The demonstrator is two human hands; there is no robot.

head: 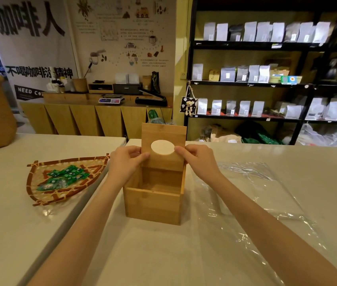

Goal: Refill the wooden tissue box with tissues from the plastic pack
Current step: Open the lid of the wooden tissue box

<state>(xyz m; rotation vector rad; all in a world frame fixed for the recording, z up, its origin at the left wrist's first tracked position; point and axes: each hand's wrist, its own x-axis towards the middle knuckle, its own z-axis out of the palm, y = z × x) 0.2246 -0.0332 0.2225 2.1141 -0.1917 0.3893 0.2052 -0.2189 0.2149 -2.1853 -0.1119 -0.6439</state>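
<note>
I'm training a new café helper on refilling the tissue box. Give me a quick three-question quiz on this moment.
1. True or false: the wooden tissue box already holds tissues.
2. What do the left hand and right hand hold? A) the lid B) the bamboo tray C) the plastic pack
3. Fill in: the plastic pack lies to the box's ____.

Key: 1 false, it looks empty; 2 A, one hand on each side edge; 3 right.
</note>
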